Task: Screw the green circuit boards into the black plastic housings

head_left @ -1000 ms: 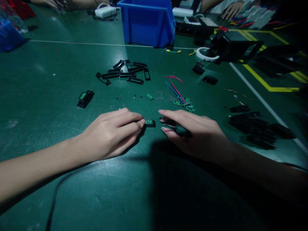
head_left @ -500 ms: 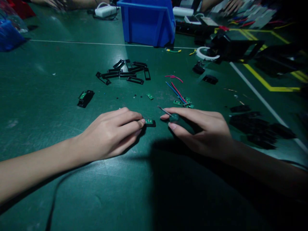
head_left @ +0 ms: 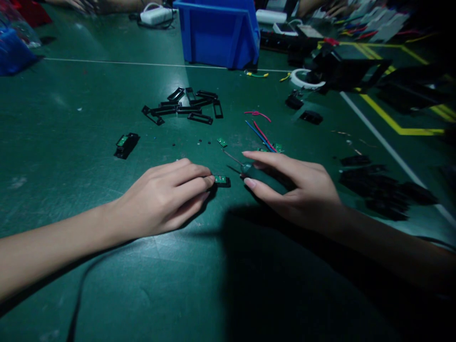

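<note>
My left hand (head_left: 171, 194) rests on the table, its fingers closed on the end of a small black housing with a green circuit board (head_left: 223, 180) in it. My right hand (head_left: 299, 190) is wrapped round the dark green handle of a screwdriver (head_left: 263, 175). Its thin shaft points up and left, with the tip above the table behind the housing, not touching the board. A loose green board (head_left: 222, 142) lies just past the tip. Further left sits a second black housing with a board (head_left: 127, 145).
Black rectangular frames (head_left: 194, 110) lie in a loose pile beyond my hands. Red and blue wires (head_left: 261, 136) lie behind my right hand. A blue bin (head_left: 219, 35) stands at the back. Black parts (head_left: 384, 190) are heaped at right, near a white tape roll (head_left: 307, 79).
My right hand has shifted the screwdriver slightly left; its tip has moved left and away from me, and the handle lies further forward in the fingers. My left hand and the housing have stayed put.
</note>
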The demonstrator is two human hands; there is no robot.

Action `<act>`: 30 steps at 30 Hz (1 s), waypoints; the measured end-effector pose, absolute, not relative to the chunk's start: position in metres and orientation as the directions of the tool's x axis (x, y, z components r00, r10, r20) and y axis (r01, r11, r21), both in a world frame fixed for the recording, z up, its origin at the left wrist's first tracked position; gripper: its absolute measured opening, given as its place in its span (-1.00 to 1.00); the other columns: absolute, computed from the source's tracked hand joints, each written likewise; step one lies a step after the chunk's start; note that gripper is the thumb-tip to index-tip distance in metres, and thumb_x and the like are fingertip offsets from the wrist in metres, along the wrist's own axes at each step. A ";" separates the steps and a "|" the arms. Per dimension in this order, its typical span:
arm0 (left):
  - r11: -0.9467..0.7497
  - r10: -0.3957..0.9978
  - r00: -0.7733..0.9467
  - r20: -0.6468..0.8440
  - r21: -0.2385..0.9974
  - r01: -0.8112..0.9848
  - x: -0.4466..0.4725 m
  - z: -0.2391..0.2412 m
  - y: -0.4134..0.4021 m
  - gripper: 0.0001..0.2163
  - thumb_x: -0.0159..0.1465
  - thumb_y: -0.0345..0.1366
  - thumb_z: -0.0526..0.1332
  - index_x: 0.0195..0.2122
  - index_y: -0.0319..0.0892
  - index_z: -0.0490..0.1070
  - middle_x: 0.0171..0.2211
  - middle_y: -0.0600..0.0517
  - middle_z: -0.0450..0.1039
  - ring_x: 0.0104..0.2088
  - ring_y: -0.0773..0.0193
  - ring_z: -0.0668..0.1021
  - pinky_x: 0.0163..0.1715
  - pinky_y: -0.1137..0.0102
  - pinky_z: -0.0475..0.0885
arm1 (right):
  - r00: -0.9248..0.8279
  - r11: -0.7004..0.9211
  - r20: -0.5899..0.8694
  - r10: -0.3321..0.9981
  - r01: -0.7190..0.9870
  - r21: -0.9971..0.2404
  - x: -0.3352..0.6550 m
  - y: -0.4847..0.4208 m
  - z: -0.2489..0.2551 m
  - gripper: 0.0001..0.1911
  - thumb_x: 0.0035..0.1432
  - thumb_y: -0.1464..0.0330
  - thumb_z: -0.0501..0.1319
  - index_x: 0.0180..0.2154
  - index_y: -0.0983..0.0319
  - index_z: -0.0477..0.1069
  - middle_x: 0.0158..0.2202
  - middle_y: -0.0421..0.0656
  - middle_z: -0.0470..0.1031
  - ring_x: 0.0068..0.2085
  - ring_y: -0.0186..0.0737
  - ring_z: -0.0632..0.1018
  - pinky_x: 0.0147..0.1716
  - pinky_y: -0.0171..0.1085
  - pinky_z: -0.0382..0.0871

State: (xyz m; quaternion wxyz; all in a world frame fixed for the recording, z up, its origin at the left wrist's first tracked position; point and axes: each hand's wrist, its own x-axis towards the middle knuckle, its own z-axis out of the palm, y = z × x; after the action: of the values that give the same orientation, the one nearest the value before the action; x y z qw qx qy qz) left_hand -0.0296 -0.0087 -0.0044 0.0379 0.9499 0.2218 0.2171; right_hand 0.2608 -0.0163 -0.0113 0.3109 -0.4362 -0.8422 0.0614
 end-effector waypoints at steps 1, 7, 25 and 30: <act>-0.899 0.436 0.806 0.400 0.166 0.404 -0.030 -0.004 -0.009 -0.75 0.42 -0.42 0.23 0.10 -0.33 0.47 0.05 -0.21 0.58 -0.09 0.13 0.61 -0.10 0.26 0.54 | -0.419 0.602 0.461 0.782 0.700 -0.384 0.261 -0.016 -0.011 -0.54 0.27 0.36 0.37 0.19 0.21 0.52 0.06 -0.12 0.70 -0.02 -0.12 0.74 0.11 -0.25 0.62; -0.903 0.428 0.805 0.411 0.164 0.397 -0.029 -0.005 -0.008 -0.75 0.42 -0.42 0.24 0.10 -0.34 0.48 0.05 -0.23 0.58 -0.09 0.11 0.62 -0.10 0.25 0.55 | -0.419 0.629 0.503 0.756 0.679 -0.379 0.261 -0.017 -0.008 -0.61 0.28 0.40 0.35 0.13 0.23 0.55 0.07 -0.12 0.69 0.02 -0.15 0.72 0.13 -0.29 0.58; -0.902 0.430 0.800 0.417 0.177 0.393 -0.028 -0.005 -0.007 -0.76 0.40 -0.44 0.26 0.07 -0.36 0.49 0.04 -0.22 0.58 -0.11 0.12 0.62 -0.11 0.24 0.55 | -0.482 0.733 0.556 0.677 0.510 -0.450 0.262 -0.016 -0.006 -0.85 0.27 0.46 0.35 -0.13 0.20 0.65 -0.26 -0.16 0.71 -0.29 -0.28 0.68 -0.26 -0.32 0.57; -0.904 0.427 0.799 0.423 0.186 0.385 -0.029 -0.005 -0.007 -0.75 0.39 -0.45 0.26 0.08 -0.38 0.50 0.04 -0.23 0.58 -0.08 0.10 0.63 -0.09 0.23 0.56 | -0.395 0.688 0.588 0.706 0.581 -0.436 0.262 -0.017 -0.006 -0.80 0.24 0.45 0.39 -0.09 0.15 0.64 -0.16 -0.16 0.72 -0.19 -0.21 0.70 -0.11 -0.26 0.59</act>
State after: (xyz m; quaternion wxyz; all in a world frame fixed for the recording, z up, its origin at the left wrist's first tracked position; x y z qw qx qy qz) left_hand -0.0294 -0.0070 -0.0048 0.0452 0.9474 0.2143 0.2335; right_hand 0.2615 -0.0172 -0.0058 0.3909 -0.3868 -0.8314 0.0801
